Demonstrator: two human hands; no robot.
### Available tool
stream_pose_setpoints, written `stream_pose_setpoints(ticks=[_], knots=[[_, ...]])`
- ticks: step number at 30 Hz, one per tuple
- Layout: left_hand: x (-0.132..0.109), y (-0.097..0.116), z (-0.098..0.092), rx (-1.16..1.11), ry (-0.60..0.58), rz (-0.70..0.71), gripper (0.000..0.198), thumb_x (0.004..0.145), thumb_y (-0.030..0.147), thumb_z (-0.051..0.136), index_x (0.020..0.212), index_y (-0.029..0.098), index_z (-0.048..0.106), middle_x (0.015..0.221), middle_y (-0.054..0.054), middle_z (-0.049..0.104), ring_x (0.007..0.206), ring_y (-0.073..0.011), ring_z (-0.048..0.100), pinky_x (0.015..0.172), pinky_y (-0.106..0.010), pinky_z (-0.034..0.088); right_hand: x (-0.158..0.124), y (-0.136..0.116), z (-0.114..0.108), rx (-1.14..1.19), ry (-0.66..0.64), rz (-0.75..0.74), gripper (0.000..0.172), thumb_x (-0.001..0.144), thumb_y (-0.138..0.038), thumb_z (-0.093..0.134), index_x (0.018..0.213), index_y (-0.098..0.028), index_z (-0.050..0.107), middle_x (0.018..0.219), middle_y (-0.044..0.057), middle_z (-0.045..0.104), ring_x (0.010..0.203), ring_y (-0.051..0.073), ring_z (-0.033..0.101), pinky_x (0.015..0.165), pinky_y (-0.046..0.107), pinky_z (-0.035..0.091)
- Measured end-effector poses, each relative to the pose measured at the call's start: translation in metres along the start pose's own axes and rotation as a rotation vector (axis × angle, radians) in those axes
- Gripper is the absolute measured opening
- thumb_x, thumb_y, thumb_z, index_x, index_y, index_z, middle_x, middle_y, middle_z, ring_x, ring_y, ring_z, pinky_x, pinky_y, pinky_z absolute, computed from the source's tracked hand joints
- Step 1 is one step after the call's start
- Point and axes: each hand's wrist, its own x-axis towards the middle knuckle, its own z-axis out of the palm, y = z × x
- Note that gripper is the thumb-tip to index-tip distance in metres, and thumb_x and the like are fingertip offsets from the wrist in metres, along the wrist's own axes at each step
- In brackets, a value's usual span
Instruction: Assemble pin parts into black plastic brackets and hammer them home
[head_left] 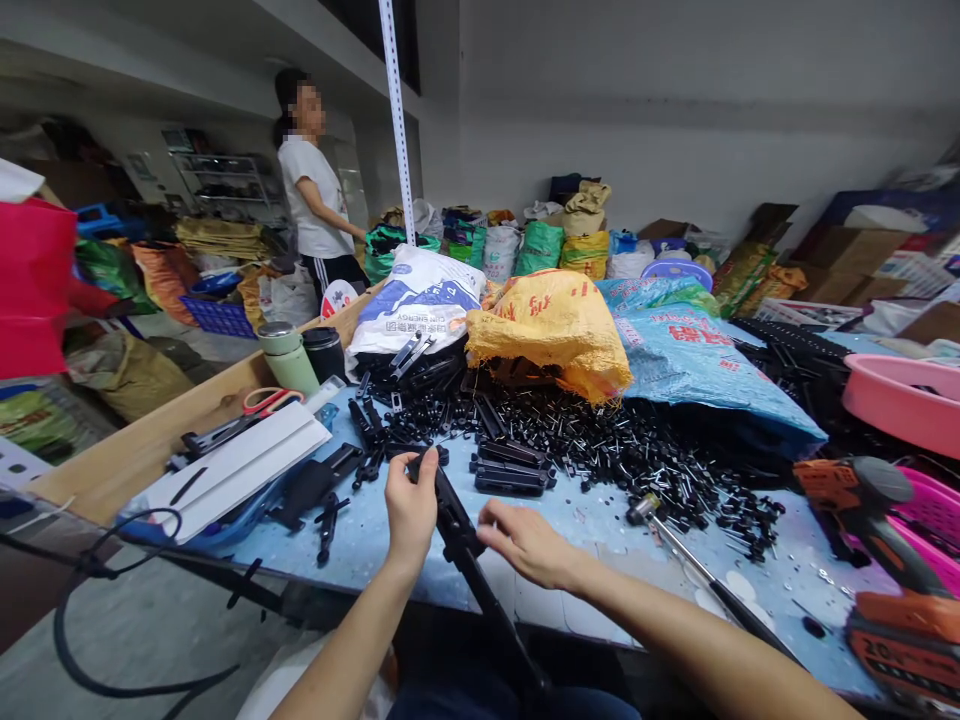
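My left hand [410, 508] is closed round the upper end of a long black bar [469, 560] that slants from the table's near edge down toward my lap. My right hand [529, 542] pinches the same bar a little lower, its fingers curled on the bar's right side. Just beyond my hands lie a stack of flat black plastic pieces [512, 468] and a wide heap of small black parts [637, 450] on the blue table [585, 520].
Yellow [551, 325], white [416, 300] and blue [694, 355] sacks lie behind the heap. An orange drill [862, 500] and pink basins [904, 395] are at right, a hammer [675, 545] beside my right hand. Red scissors [266, 401], white boards and cups sit left. A person [315, 190] stands far left.
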Motion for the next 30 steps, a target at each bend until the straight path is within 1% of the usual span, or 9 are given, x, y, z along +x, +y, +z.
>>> stream_pose_setpoints(ticks=[3,6,8,12,16,18,22,27,30], knots=[[0.000,0.002,0.003,-0.015,-0.019,-0.041,0.056,0.059,0.069,0.059,0.077,0.016,0.053,0.055,0.007,0.046,0.048,-0.0096,0.042,0.046,-0.023,0.034,-0.002,0.004,-0.002,-0.217,0.063,-0.259,0.049,0.092,-0.056,0.025,0.084,-0.017,0.053,0.087,0.009,0.061,0.081,0.019,0.052,0.078,0.034,0.037],[0.000,0.002,0.005,0.017,-0.002,-0.010,0.055,0.059,0.067,0.061,0.079,0.017,0.053,0.055,0.007,0.047,0.048,-0.0096,0.042,0.047,-0.023,0.034,-0.004,0.006,-0.002,-0.161,-0.001,-0.140,0.054,0.098,-0.042,0.011,0.069,-0.017,0.049,0.065,0.002,0.057,0.064,0.013,0.051,0.070,0.029,0.036],[-0.001,0.001,0.006,0.023,-0.015,-0.020,0.055,0.059,0.067,0.061,0.080,0.017,0.053,0.054,0.007,0.045,0.048,-0.0098,0.041,0.046,-0.023,0.033,-0.005,0.006,-0.002,-0.118,0.021,-0.097,0.053,0.098,-0.040,0.010,0.075,-0.017,0.051,0.068,0.002,0.059,0.063,0.012,0.051,0.070,0.028,0.036],[-0.002,-0.002,0.007,0.001,-0.091,-0.095,0.058,0.058,0.070,0.059,0.079,0.017,0.053,0.053,0.007,0.046,0.048,-0.0100,0.041,0.046,-0.023,0.033,-0.008,0.009,-0.003,-0.287,0.098,-0.361,0.045,0.095,-0.049,0.023,0.091,-0.016,0.053,0.091,0.009,0.063,0.078,0.016,0.054,0.083,0.036,0.031],[-0.002,-0.004,0.009,0.030,-0.065,-0.048,0.056,0.059,0.068,0.061,0.080,0.016,0.054,0.057,0.006,0.049,0.050,-0.0101,0.043,0.048,-0.023,0.034,-0.009,0.011,-0.001,-0.336,0.044,-0.227,0.050,0.099,-0.038,0.013,0.072,-0.017,0.050,0.063,0.001,0.058,0.058,0.012,0.047,0.070,0.029,0.032],[-0.003,-0.005,0.010,0.027,-0.072,-0.067,0.056,0.059,0.068,0.061,0.080,0.016,0.053,0.056,0.006,0.048,0.050,-0.0101,0.042,0.047,-0.023,0.034,-0.009,0.014,-0.001,-0.377,0.090,-0.249,0.049,0.098,-0.040,0.014,0.079,-0.017,0.052,0.068,0.003,0.061,0.062,0.013,0.049,0.071,0.030,0.031],[-0.004,-0.003,0.011,0.025,-0.145,-0.127,0.058,0.058,0.069,0.060,0.079,0.016,0.053,0.054,0.006,0.048,0.050,-0.0105,0.043,0.047,-0.023,0.034,-0.009,0.018,-0.002,-0.514,0.182,-0.538,0.044,0.096,-0.046,0.023,0.084,-0.018,0.053,0.088,0.006,0.065,0.081,0.016,0.052,0.083,0.036,0.027],[-0.005,0.001,0.010,0.038,-0.107,-0.105,0.057,0.057,0.069,0.061,0.079,0.017,0.053,0.054,0.006,0.049,0.049,-0.0106,0.043,0.047,-0.023,0.034,-0.013,0.013,-0.001,-0.456,0.207,-0.373,0.041,0.099,-0.037,0.021,0.079,-0.018,0.051,0.071,0.001,0.061,0.069,0.013,0.050,0.078,0.032,0.030],[-0.006,0.002,0.010,0.019,-0.159,-0.167,0.059,0.053,0.071,0.062,0.075,0.017,0.054,0.052,0.007,0.047,0.047,-0.0096,0.041,0.046,-0.023,0.032,-0.013,0.017,-0.005,-0.573,0.295,-0.579,0.028,0.096,-0.039,0.034,0.096,-0.017,0.052,0.092,0.005,0.064,0.085,0.015,0.054,0.083,0.035,0.030]])
